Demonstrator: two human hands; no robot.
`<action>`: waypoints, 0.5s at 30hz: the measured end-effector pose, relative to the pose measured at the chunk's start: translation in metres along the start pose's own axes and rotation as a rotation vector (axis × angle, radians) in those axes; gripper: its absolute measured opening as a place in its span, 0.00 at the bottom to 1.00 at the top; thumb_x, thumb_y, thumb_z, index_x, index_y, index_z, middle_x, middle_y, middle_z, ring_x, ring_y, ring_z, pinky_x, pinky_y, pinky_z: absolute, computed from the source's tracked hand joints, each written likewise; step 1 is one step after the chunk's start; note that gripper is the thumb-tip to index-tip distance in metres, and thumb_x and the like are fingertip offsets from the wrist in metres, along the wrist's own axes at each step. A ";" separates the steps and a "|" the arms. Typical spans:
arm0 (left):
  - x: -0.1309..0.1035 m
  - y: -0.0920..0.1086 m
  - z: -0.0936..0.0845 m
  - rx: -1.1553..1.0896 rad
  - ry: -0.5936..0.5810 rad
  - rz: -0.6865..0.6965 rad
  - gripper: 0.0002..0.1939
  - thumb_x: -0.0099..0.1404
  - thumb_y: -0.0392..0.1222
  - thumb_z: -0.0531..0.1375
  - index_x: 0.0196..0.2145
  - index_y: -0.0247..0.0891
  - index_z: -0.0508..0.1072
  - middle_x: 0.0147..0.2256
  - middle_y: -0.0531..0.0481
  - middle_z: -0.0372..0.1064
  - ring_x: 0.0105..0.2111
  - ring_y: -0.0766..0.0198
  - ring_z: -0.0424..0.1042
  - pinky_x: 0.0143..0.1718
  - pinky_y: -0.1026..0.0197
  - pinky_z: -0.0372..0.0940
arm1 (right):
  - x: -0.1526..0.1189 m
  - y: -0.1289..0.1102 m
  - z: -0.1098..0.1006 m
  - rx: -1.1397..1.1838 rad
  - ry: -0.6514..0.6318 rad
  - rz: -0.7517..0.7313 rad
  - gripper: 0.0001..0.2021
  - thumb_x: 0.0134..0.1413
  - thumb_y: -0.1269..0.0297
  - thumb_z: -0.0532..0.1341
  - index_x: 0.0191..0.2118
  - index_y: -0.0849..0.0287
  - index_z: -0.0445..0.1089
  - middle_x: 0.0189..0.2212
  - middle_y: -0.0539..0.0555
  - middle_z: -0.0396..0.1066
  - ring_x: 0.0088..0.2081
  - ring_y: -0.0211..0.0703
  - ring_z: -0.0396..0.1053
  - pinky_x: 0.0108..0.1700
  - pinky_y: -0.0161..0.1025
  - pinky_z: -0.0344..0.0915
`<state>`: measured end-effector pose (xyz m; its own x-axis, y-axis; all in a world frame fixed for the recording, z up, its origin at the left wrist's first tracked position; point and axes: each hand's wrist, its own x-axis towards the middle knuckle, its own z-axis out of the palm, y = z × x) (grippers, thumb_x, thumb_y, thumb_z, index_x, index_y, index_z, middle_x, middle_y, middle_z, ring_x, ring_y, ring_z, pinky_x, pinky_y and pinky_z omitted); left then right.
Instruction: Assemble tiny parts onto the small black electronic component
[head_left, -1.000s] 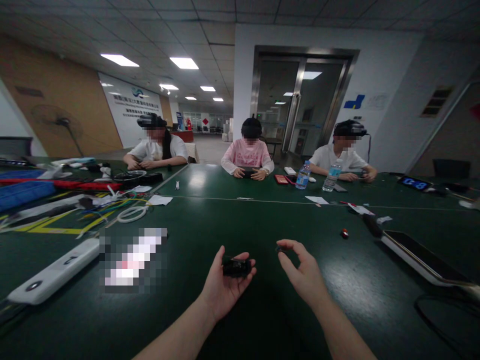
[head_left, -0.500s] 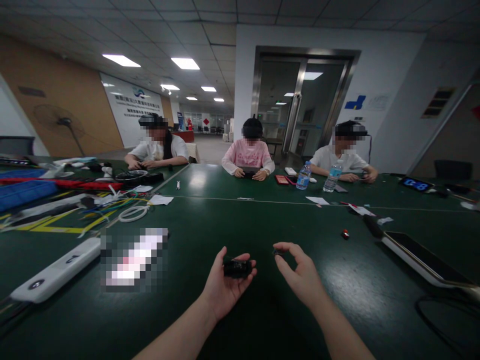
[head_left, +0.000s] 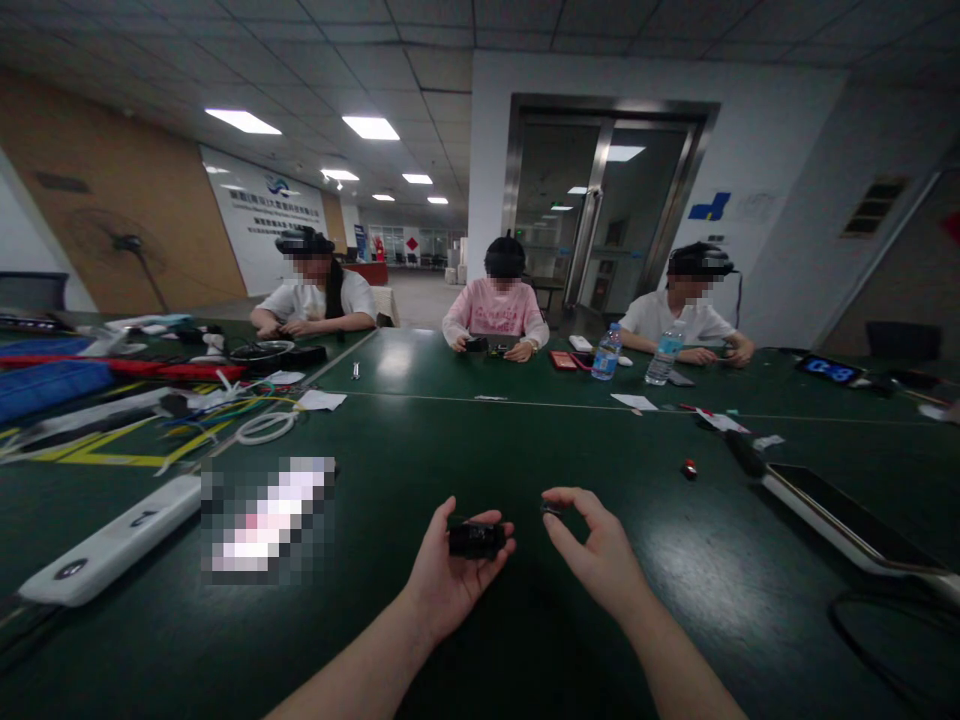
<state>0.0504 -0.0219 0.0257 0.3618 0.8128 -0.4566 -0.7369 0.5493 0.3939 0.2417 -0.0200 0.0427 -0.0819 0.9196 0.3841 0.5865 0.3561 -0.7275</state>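
Black object (head_left: 478, 540): Dark and glossy, it lies crosswise in the cupped left hand (head_left: 444, 582) above a green table (head_left: 420, 435); its exact make is too dim to tell.
Steady handling: The left palm is best kept level and quiet, with the fingers supporting the object from below and its upper side left uncovered.
Fine grip: The tiny part (head_left: 551, 508) calls for a light, square pinch; too much squeeze could tip it or flick it away, and working low over the table would shorten any drop.
Left hand: Palm up and partly closed, it loosely grasps the object, fingers curled about its underside and right end, thumb raised by the other end.
Right hand (head_left: 600, 560): Thumb and forefinger meet on the small dark part, well short of clenched, just beside the left fingertips but apart from them.
Red-and-black piece (head_left: 689, 470): It sits on the tabletop, beyond the right hand and off to its right.
Flanks: A white power strip (head_left: 112, 540) lies to the left, a dark-screened device (head_left: 847, 510) to the right.
Far edge: Two bottles (head_left: 606, 355) (head_left: 664, 358) stand near it, where three people (head_left: 319, 300) (head_left: 495, 308) (head_left: 671, 315) are seated.
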 end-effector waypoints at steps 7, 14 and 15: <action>0.000 -0.001 0.001 -0.005 -0.021 -0.005 0.21 0.64 0.50 0.52 0.39 0.25 0.69 0.38 0.30 0.71 0.34 0.53 0.75 0.33 0.60 0.72 | -0.003 -0.008 0.007 0.005 -0.067 -0.040 0.09 0.51 0.63 0.58 0.39 0.56 0.68 0.37 0.53 0.69 0.42 0.44 0.66 0.47 0.45 0.63; 0.005 -0.005 -0.002 0.027 -0.028 -0.007 0.19 0.65 0.50 0.51 0.37 0.27 0.69 0.31 0.38 0.73 0.29 0.58 0.75 0.30 0.62 0.71 | -0.011 -0.021 0.025 0.086 -0.187 -0.113 0.09 0.47 0.69 0.61 0.37 0.53 0.70 0.37 0.52 0.69 0.43 0.45 0.65 0.47 0.46 0.63; 0.006 -0.006 -0.002 0.027 -0.039 -0.011 0.20 0.65 0.50 0.50 0.36 0.28 0.69 0.30 0.39 0.72 0.29 0.58 0.75 0.28 0.63 0.71 | -0.012 -0.023 0.028 0.090 -0.209 -0.119 0.10 0.47 0.70 0.61 0.38 0.52 0.70 0.38 0.52 0.69 0.45 0.46 0.64 0.48 0.46 0.63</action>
<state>0.0555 -0.0205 0.0188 0.3922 0.8131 -0.4301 -0.7175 0.5630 0.4102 0.2070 -0.0342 0.0394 -0.3162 0.8815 0.3507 0.4896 0.4683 -0.7356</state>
